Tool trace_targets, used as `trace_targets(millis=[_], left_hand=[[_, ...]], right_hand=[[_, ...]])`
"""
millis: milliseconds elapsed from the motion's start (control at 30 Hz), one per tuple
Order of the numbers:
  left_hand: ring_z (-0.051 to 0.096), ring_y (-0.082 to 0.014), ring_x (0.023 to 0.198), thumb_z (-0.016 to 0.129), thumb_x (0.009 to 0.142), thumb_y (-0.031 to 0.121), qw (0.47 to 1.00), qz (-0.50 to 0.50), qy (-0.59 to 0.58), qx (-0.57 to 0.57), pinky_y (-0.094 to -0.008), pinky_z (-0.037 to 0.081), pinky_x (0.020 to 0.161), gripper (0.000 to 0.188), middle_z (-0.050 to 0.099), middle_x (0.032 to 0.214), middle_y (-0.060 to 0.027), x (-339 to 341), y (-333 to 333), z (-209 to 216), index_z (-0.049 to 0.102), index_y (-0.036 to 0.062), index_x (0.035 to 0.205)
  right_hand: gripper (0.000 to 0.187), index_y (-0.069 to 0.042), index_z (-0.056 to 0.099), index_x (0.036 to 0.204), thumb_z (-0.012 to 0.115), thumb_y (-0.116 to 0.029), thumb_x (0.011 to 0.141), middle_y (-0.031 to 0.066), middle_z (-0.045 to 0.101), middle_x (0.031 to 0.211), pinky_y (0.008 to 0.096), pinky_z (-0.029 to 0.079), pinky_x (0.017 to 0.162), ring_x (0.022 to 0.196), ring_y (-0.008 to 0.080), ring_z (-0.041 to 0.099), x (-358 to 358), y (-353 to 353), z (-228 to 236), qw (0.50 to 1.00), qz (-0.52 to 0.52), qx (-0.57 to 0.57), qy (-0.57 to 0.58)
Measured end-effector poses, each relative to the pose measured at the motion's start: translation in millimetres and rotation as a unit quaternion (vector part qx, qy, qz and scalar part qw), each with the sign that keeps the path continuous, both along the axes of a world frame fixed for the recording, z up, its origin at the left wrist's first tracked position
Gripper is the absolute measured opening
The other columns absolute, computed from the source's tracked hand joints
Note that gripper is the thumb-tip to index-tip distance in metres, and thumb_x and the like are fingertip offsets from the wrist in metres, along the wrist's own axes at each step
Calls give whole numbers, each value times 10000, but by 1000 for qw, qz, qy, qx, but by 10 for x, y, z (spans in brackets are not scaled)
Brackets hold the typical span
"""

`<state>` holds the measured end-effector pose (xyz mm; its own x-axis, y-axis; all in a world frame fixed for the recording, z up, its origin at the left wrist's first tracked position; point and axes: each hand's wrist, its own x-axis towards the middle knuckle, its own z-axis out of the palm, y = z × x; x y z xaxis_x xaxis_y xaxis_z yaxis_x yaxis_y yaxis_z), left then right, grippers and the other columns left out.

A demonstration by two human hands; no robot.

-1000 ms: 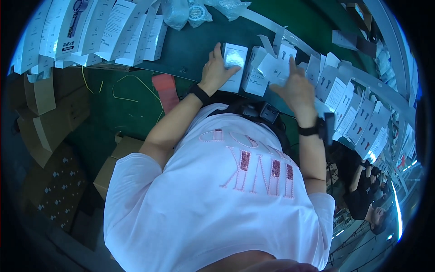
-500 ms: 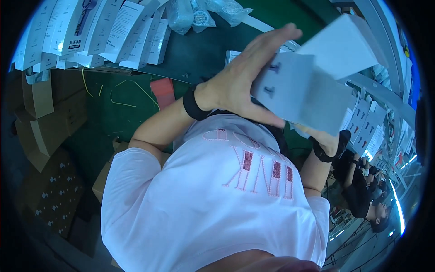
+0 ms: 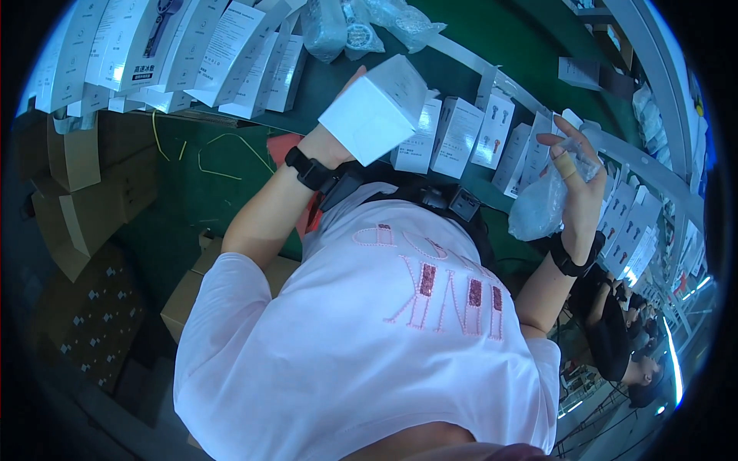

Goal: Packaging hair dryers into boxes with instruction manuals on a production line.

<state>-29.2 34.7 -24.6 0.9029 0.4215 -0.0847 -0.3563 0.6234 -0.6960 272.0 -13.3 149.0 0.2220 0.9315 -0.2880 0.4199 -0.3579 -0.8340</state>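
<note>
My left hand (image 3: pixel 332 144) grips a white carton (image 3: pixel 370 117) from its far side, tilted above the near edge of the bench; most of the fingers are hidden behind it. On the right, my right hand (image 3: pixel 582 180) holds a clear bubble-wrap pouch (image 3: pixel 536 206) against the palm, some fingers stretched out past it. A tan band circles one finger. What the pouch contains cannot be made out. Upright white boxes (image 3: pixel 456 137) with printed pictures stand in a row between my two hands.
More white boxes (image 3: pixel 223 54) line the bench's left end. Bubble-wrapped items (image 3: pixel 361 34) lie at its far edge. Opened brown cartons (image 3: pixel 73 223) stand on the floor at left. A grey metal rail (image 3: pixel 653 61) runs along the right, with a person (image 3: pixel 611 330) beyond.
My hands have moved apart. The left has swung left and down with the carton, turning it; the right has come up and right, bringing the bubble-wrap pouch into plain view.
</note>
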Motion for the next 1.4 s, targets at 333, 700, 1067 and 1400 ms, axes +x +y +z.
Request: trace_targets(millis=[333, 700, 1067, 1400], left_hand=[[633, -210, 1021, 609, 892, 317, 869, -98, 317, 367, -343, 504, 893, 463, 613, 1191, -129, 201, 126, 694, 549, 6, 1230], [586, -181, 755, 405, 917, 572, 592, 105, 544, 586, -316, 462, 704, 664, 615, 832, -97, 559, -211, 971, 566, -52, 1081], [541, -290, 642, 350, 967, 301, 492, 173, 661, 540, -382, 420, 616, 436, 587, 764, -176, 328, -442, 873, 572, -66, 1045], [603, -174, 861, 322, 993, 228, 418, 135, 856, 274, -324, 456, 785, 420, 661, 925, -127, -633, -718, 355, 586, -72, 1122]], right_hand=[[335, 26, 554, 1124, 495, -254, 950, 111, 556, 923, 403, 444, 899, 956, 242, 568, 345, 530, 743, 883, 5, 329, 336], [304, -92, 529, 1038, 337, -325, 997, 94, 504, 888, 448, 429, 820, 827, 240, 519, -386, 770, 514, 834, 256, 259, 414], [303, -17, 632, 1119, 596, -203, 883, 153, 600, 1026, 404, 476, 828, 948, 313, 597, -893, 295, 398, 882, 404, 119, -210], [349, 37, 676, 987, 668, -279, 839, 219, 673, 944, 364, 511, 760, 853, 356, 653, -1177, 1514, -1634, 917, 280, -91, -270]])
